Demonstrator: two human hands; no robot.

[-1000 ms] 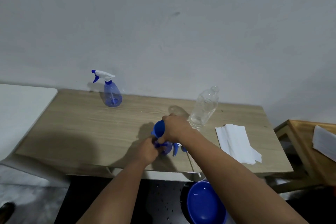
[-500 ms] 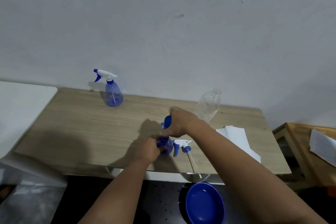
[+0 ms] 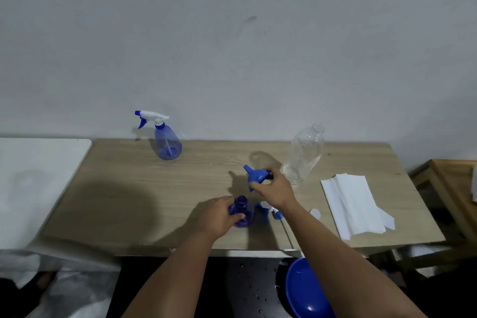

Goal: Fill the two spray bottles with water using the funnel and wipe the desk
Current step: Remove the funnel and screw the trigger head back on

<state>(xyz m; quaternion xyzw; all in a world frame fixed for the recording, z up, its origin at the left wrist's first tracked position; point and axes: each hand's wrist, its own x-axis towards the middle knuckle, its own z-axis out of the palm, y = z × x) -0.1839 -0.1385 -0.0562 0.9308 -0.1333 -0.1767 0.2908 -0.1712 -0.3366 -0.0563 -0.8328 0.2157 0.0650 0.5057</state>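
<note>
Funnel (image 3: 254,176): blue, held above the desk, a little behind and to the right of the open spray bottle. It is tilted; its long axis goes from the wide mouth near the palm up to the narrow spout, which points to the back left, toward the wall.
Right hand (image 3: 274,190): fingers and thumb are curled round the wide part of the funnel and grip it.
Open spray bottle (image 3: 242,212): blue, upright near the front edge of the desk, neck open at the top and pointing up.
Left hand (image 3: 219,217): fingers are wrapped round the neck and shoulder of this bottle and hold it.
Trigger spray head (image 3: 271,210): white and blue, lies on the desk just right of the open bottle, partly hidden under the right wrist.
Second spray bottle (image 3: 166,143): blue, upright at the back of the desk, spray head on, nozzle points left.
Clear plastic bottle (image 3: 304,153): upright, no cap, behind the right hand.
White cap (image 3: 315,213): on the desk beside the right forearm.
Paper towels (image 3: 353,208): white, flat on the right part of the desk.
Desk (image 3: 129,188): light wood, against the wall.
Blue basin (image 3: 307,289): below the front edge of the desk.
</note>
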